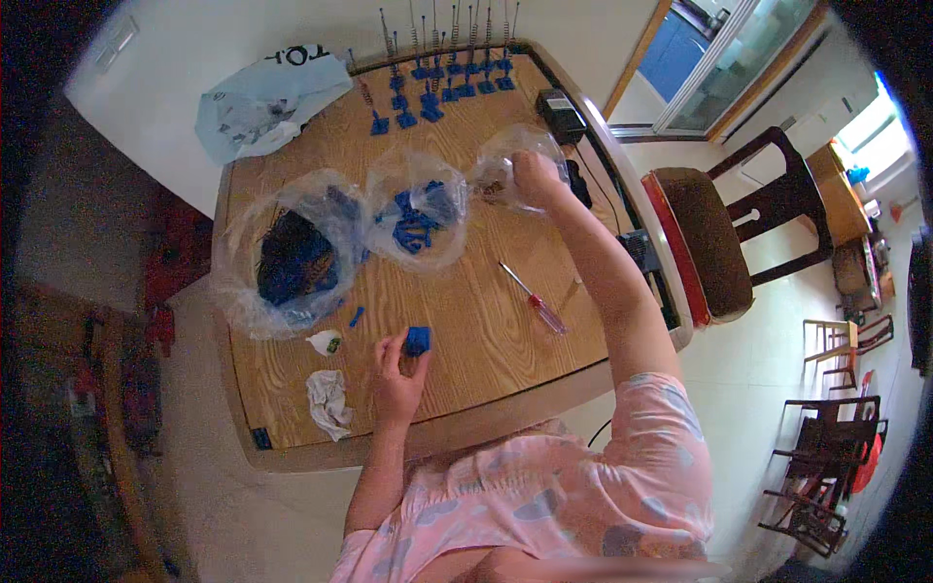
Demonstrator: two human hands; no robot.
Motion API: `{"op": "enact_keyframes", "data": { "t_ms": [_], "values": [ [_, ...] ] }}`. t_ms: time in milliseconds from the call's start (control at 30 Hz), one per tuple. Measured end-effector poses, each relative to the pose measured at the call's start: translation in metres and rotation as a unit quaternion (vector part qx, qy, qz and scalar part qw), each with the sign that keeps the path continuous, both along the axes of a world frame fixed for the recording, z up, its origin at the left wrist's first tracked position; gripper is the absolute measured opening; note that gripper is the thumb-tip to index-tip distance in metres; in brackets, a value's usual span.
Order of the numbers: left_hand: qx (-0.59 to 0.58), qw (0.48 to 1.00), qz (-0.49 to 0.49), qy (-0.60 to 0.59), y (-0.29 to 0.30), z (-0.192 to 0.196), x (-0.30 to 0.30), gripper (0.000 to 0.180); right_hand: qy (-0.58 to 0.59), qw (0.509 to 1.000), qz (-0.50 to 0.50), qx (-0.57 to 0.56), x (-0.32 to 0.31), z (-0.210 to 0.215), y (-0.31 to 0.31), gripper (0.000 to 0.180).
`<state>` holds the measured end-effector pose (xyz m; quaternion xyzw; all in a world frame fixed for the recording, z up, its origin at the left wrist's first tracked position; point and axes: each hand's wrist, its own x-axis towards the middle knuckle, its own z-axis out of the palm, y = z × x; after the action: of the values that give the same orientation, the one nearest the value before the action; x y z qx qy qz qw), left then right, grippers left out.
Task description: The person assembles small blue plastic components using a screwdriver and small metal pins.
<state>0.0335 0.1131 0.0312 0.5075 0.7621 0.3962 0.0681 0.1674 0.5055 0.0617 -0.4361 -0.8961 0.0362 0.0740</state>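
My left hand (397,379) is closed around a small blue plastic part (418,340), held just above the near part of the wooden table (466,321). At the far right, my right hand (536,178) reaches into a clear plastic bag (501,160) with small brownish pieces in it. Its fingers are partly hidden, so what they hold, if anything, does not show. A middle clear bag (449,209) holds blue plastic pieces (416,222). The large bag at left (238,291) contains dark, thin parts (292,255) and blue ones. A single blue piece (357,316) lies beside it.
Several blue-based pieces with upright springs (432,102) stand along the far edge. A screwdriver (535,299) lies right of centre. Crumpled tissue (328,403) rests near left, a pale plastic bag (262,112) far left. A black box (561,115) with a cord sits far right; a chair (700,243) stands beyond.
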Motion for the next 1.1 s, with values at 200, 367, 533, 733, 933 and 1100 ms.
{"op": "enact_keyframes", "data": {
  "t_ms": [200,367,533,733,933,1100],
  "values": [
    [0.006,0.992,0.024,-0.124,0.0,0.0,-0.002,0.036,0.385,0.921,-0.063,0.0,0.016,0.015,0.0,0.02],
    [0.027,0.988,0.087,0.121,0.0,-0.009,-0.031,0.036,0.54,0.832,0.025,-0.124,0.03,0.051,-0.128,0.008],
    [-0.072,0.995,-0.037,0.066,0.018,0.038,-0.026,0.04,0.359,0.895,0.119,-0.235,0.052,-0.02,-0.258,0.008],
    [-0.141,0.978,-0.148,0.029,0.018,0.027,-0.029,0.045,0.36,0.923,0.094,-0.1,0.041,-0.052,-0.292,0.01],
    [-0.059,0.984,-0.162,0.036,0.005,0.016,-0.03,0.043,0.343,0.925,0.102,-0.13,0.043,-0.052,-0.291,0.016],
    [-0.096,0.978,-0.179,0.046,0.01,0.029,-0.024,0.039,0.343,0.928,0.087,-0.118,0.042,-0.065,-0.288,0.017]
  ]
}}
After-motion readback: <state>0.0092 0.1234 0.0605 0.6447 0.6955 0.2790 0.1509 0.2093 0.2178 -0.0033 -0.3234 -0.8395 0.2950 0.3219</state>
